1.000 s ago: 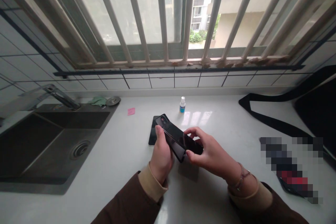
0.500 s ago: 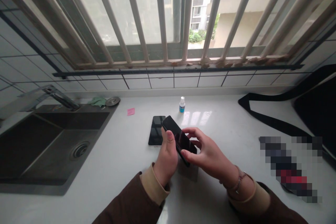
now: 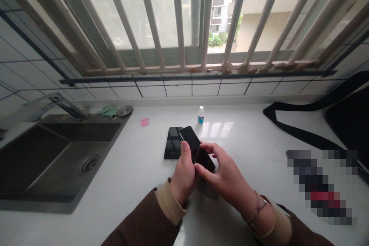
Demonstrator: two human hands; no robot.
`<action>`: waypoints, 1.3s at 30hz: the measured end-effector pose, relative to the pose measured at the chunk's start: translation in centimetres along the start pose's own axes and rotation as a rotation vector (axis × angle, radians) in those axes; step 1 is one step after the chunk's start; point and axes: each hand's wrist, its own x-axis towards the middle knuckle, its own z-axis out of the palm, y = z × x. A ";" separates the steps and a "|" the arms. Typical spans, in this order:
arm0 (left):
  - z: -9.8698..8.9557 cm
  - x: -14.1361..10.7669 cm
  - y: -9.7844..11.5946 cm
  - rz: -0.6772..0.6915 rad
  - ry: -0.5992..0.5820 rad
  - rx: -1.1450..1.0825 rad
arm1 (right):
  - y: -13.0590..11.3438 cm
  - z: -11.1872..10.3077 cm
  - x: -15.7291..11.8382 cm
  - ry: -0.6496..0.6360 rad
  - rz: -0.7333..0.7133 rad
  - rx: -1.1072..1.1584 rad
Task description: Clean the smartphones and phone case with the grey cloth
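Note:
A black smartphone (image 3: pixel 192 138) is held above the white counter, tilted, with its dark glossy face up. My left hand (image 3: pixel 183 171) grips its left edge, thumb lying along the side; the other fingers are hidden under the phone. Around its lower right part, my right hand (image 3: pixel 223 169) closes with thumb and fingers on opposite edges. Behind the held phone, a second dark flat device (image 3: pixel 172 144), like a phone or small tablet, lies on the counter, partly covered from view. A small white spray bottle (image 3: pixel 201 116) with a blue label stands upright just beyond.
At left is a sink (image 3: pixel 65 169) with a faucet (image 3: pixel 67 107), a green cloth (image 3: pixel 108 111) and a metal strainer (image 3: pixel 125 111). A pink packet (image 3: pixel 144 122) lies on the counter (image 3: pixel 138 184). To the right are a black strap (image 3: pixel 300 130) and a pixelated item (image 3: pixel 319 188).
The held phone has turned slightly more upright in view. My right thumb has shifted left to the phone's near left edge. The camera view has moved slightly.

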 end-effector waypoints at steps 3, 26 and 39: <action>0.5 0.2 1.0 -0.071 0.085 -0.086 | -0.1 -0.1 0.0 -0.049 -0.047 0.054; 1.2 -0.1 4.2 -0.042 0.054 -0.246 | 0.5 0.6 -0.1 -0.362 0.243 0.484; 1.2 -0.7 3.8 -0.030 0.015 -0.166 | 0.8 1.1 0.0 -0.525 0.284 0.579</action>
